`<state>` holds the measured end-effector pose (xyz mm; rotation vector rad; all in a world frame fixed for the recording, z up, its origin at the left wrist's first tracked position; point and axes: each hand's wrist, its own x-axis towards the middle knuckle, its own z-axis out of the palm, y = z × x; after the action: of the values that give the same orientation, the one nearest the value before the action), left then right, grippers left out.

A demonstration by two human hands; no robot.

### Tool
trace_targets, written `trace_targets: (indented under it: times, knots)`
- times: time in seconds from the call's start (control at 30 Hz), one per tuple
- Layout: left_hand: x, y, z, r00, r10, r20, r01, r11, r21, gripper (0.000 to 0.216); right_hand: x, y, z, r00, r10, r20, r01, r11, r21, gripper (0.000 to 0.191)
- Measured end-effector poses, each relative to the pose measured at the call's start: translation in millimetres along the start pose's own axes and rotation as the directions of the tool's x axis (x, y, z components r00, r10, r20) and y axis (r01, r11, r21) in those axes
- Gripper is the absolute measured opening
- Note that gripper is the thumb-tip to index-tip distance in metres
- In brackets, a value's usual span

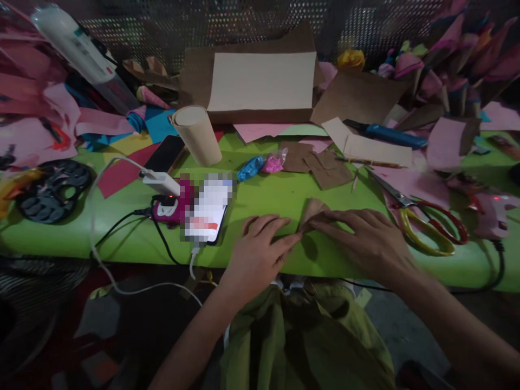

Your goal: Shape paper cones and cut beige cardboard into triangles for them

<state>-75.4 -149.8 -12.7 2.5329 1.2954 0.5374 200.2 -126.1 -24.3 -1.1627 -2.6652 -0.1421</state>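
A small piece of brown paper (pixel 315 208), rolled into a cone-like shape, lies on the green tabletop between my hands. My right hand (pixel 368 238) comes from the right and pinches the roll near its middle with its fingertips. At the roll's lower, narrow end, my left hand (pixel 262 249) presses with a fingertip, its other fingers bent over the table. Part of the paper is hidden under my fingers. Just right of my right hand lie scissors (pixel 406 203) with yellow and red handles.
A lit phone (pixel 209 211) and magenta power adapter (pixel 166 208) with cables are left. Behind stand a paper roll (pixel 197 135) and a cardboard box (pixel 260 116). Blue cutter (pixel 396 135) and pink glue gun (pixel 493 214) lie right; black round tray (pixel 57 189) far left.
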Motion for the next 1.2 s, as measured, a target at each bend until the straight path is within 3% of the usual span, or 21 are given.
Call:
trace_targets:
  times: [0.2, 0.43, 0.6, 1.2]
  knots:
    - [-7.8, 6.1, 10.3, 1.0, -0.023, 0.011, 0.022, 0.996, 0.09, 0.038, -1.6, -2.3, 3.4, 0.999, 0.007, -0.032, -0.008, 0.999, -0.044, 0.052]
    - [-9.5, 6.1, 13.2, 1.0, -0.01, -0.015, 0.012, 0.994, 0.11, 0.037, -0.9, -13.4, 2.2, 1.0, -0.028, -0.001, 0.028, 0.997, 0.066, 0.062]
    - [-11.0, 6.4, 13.7, 1.0, -0.015, -0.023, 0.018, 0.993, 0.117, 0.039, 1.2, -15.6, 1.1, 0.999, -0.037, -0.002, 0.037, 0.996, 0.077, 0.059]
    - [-17.6, 8.1, 15.3, 0.998, -0.015, -0.053, 0.022, 0.991, 0.133, 0.033, 2.7, -17.0, -4.4, 0.996, -0.085, 0.035, 0.086, 0.996, -0.023, 0.064]
